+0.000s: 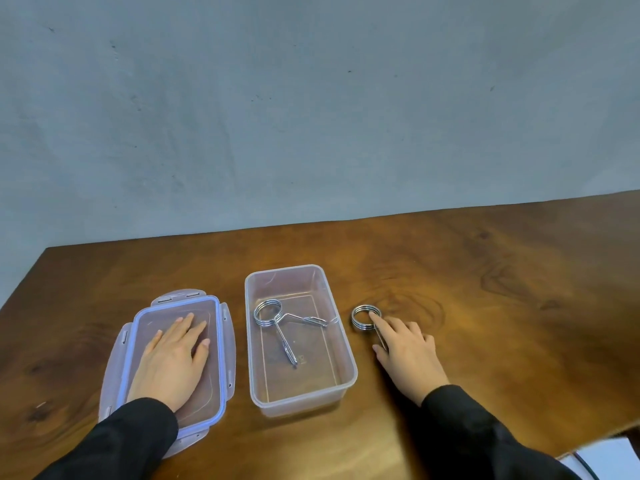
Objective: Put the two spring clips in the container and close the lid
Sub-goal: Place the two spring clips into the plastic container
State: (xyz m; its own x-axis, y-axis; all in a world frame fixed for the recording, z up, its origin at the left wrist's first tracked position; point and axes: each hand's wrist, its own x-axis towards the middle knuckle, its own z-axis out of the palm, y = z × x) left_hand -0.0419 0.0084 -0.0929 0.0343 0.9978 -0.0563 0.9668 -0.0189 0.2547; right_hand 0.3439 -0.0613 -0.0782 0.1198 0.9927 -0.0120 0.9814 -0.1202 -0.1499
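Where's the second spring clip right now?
On the wooden table, just right of the clear container, under the right hand's fingertips.

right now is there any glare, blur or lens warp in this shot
Head view: soft, even light with faint shadows; a mild sheen on the table at right; the table's far edge bows from the wide lens; the clip in the container and both hands look sharp.

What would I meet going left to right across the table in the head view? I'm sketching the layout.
Lid with the left hand flat on it → open container with one spring clip inside → second spring clip on the table → right hand touching it.
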